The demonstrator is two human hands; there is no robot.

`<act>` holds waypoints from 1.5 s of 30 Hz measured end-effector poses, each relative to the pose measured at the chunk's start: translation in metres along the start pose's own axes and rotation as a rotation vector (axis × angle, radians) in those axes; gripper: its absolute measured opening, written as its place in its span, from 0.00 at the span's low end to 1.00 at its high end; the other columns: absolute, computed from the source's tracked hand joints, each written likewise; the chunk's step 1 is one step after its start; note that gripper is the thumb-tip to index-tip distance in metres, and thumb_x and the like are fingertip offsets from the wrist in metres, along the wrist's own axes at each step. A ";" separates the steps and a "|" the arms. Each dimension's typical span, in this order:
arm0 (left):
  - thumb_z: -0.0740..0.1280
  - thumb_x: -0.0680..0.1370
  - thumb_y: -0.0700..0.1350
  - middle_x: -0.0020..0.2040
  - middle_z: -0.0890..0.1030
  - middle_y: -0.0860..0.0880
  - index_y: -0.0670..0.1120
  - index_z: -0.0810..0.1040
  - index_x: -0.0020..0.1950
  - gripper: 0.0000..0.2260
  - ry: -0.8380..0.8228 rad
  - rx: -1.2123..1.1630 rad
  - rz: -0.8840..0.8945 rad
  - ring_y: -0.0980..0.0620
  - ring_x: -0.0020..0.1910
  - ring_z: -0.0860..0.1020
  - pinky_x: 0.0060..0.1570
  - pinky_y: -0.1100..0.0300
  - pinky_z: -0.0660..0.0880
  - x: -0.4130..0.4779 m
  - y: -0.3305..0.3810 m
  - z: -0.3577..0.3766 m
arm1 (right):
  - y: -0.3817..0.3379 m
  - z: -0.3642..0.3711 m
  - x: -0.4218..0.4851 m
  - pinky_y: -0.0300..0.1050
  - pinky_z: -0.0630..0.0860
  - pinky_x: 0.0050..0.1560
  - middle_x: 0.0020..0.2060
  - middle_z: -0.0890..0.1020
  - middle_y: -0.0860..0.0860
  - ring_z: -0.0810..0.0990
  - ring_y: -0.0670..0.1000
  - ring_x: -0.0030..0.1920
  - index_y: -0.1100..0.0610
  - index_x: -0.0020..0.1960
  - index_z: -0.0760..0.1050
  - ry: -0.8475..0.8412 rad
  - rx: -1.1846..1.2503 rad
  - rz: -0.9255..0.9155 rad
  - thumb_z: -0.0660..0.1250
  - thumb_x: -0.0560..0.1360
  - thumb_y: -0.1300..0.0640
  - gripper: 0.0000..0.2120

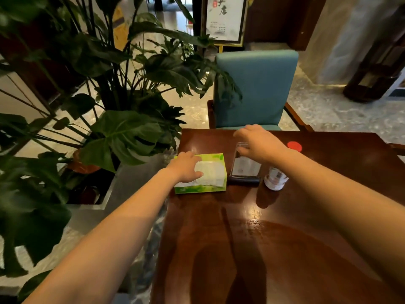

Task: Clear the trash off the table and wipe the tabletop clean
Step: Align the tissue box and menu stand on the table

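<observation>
A green tissue pack (213,187) with white tissue showing on top lies at the far left of the dark wooden table (285,238). My left hand (186,166) rests flat on its left part, fingers over the tissue. My right hand (259,142) hovers over the top of a clear acrylic sign holder (245,166) on a black base, fingers bent down around its upper edge. Whether the fingers touch it is unclear. A small white bottle (275,178) stands just right of the holder. A red round cap (294,146) lies farther back.
A teal upholstered chair (256,88) faces me at the table's far side. Large potted plants (114,132) crowd the left, their leaves near the table's left edge. The floor is pale marble, with dark furniture at the back right.
</observation>
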State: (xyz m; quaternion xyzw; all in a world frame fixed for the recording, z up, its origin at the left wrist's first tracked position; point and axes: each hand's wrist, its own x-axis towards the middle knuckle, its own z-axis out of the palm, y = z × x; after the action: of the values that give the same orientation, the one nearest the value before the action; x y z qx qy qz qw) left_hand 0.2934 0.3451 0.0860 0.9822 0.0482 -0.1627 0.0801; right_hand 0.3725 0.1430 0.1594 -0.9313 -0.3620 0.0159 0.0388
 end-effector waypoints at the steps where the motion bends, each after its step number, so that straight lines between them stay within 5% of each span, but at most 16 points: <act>1: 0.61 0.77 0.56 0.75 0.59 0.44 0.49 0.58 0.74 0.28 -0.001 0.011 -0.001 0.42 0.73 0.58 0.68 0.44 0.65 0.005 -0.001 0.003 | 0.003 0.003 0.004 0.53 0.72 0.62 0.63 0.75 0.56 0.71 0.57 0.63 0.56 0.68 0.68 0.006 -0.021 0.004 0.64 0.76 0.53 0.22; 6: 0.65 0.73 0.60 0.78 0.49 0.44 0.50 0.49 0.77 0.39 -0.036 0.047 0.000 0.43 0.77 0.48 0.73 0.42 0.55 0.031 -0.007 0.024 | 0.016 0.019 0.019 0.53 0.71 0.60 0.65 0.74 0.57 0.71 0.59 0.65 0.56 0.70 0.65 -0.079 -0.078 0.082 0.64 0.75 0.55 0.24; 12: 0.70 0.68 0.62 0.78 0.38 0.44 0.52 0.41 0.76 0.49 -0.072 0.068 -0.013 0.44 0.77 0.39 0.74 0.41 0.43 0.053 -0.007 0.046 | 0.029 0.036 0.024 0.44 0.69 0.43 0.58 0.80 0.59 0.79 0.59 0.55 0.57 0.63 0.73 -0.120 0.034 0.135 0.62 0.76 0.60 0.16; 20: 0.74 0.61 0.64 0.77 0.38 0.40 0.55 0.35 0.75 0.58 -0.022 0.134 0.013 0.40 0.76 0.37 0.71 0.37 0.40 0.075 -0.017 0.048 | 0.034 0.038 0.030 0.46 0.74 0.52 0.59 0.81 0.57 0.79 0.58 0.57 0.56 0.65 0.74 -0.124 0.086 0.121 0.62 0.76 0.61 0.17; 24: 0.75 0.61 0.63 0.78 0.50 0.41 0.54 0.37 0.75 0.58 -0.059 0.145 0.051 0.40 0.76 0.49 0.72 0.39 0.43 0.082 -0.021 0.051 | 0.036 0.039 0.031 0.43 0.71 0.48 0.59 0.81 0.57 0.79 0.58 0.56 0.57 0.65 0.75 -0.109 0.106 0.120 0.62 0.76 0.61 0.17; 29: 0.75 0.61 0.62 0.68 0.69 0.44 0.52 0.48 0.76 0.52 0.059 0.144 0.116 0.42 0.67 0.67 0.69 0.44 0.59 0.077 -0.023 0.051 | 0.034 0.039 0.030 0.43 0.69 0.46 0.57 0.81 0.57 0.79 0.58 0.56 0.57 0.64 0.75 -0.094 0.111 0.120 0.63 0.77 0.60 0.16; 33: 0.75 0.61 0.61 0.64 0.72 0.46 0.53 0.54 0.73 0.48 0.162 0.140 0.132 0.43 0.63 0.70 0.62 0.47 0.64 0.068 -0.019 0.055 | 0.031 0.039 0.024 0.44 0.70 0.45 0.56 0.81 0.57 0.79 0.58 0.54 0.56 0.64 0.75 -0.066 0.098 0.128 0.61 0.77 0.61 0.16; 45: 0.75 0.61 0.58 0.60 0.74 0.47 0.54 0.59 0.72 0.43 0.293 0.037 0.105 0.44 0.60 0.71 0.60 0.47 0.64 0.006 -0.023 0.055 | 0.013 0.023 -0.012 0.50 0.76 0.45 0.53 0.82 0.58 0.80 0.60 0.51 0.57 0.61 0.75 -0.050 0.075 0.058 0.61 0.77 0.61 0.13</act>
State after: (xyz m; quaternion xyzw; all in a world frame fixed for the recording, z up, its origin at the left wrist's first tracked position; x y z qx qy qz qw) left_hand 0.2796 0.3587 0.0298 0.9979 0.0051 -0.0143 0.0626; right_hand 0.3707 0.1269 0.1357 -0.9386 -0.3348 0.0536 0.0640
